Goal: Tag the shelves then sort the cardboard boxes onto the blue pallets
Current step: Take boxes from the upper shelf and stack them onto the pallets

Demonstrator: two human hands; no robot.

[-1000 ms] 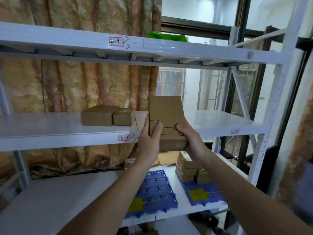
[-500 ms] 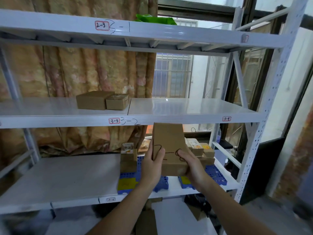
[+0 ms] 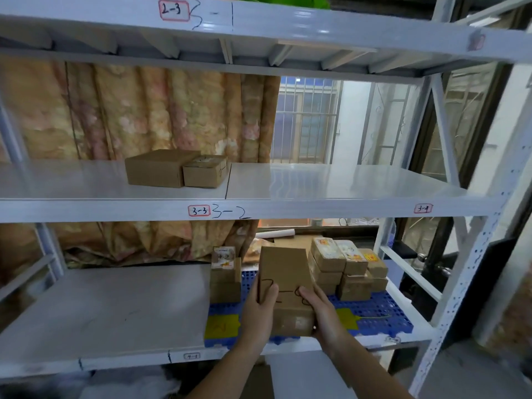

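Note:
I hold a cardboard box (image 3: 285,272) with black handwriting on its top between both hands, low in front of the lower shelf. My left hand (image 3: 259,311) grips its left side and my right hand (image 3: 324,311) its right side and bottom. Behind it lie two blue pallets: the left blue pallet (image 3: 220,311) carries a small stack of boxes (image 3: 225,279), the right blue pallet (image 3: 380,312) carries several stacked boxes (image 3: 342,264). Red-framed tags (image 3: 199,210) mark the white shelf beams.
Two cardboard boxes (image 3: 175,168) sit side by side on the middle shelf (image 3: 345,182). A white upright post (image 3: 472,254) stands at the right. A patterned curtain (image 3: 144,110) hangs behind the rack, a barred window (image 3: 305,119) beside it.
Both hands have brought the box down from the middle shelf level to the lower shelf, over the blue pallets. The view has dropped and moved closer to the rack.

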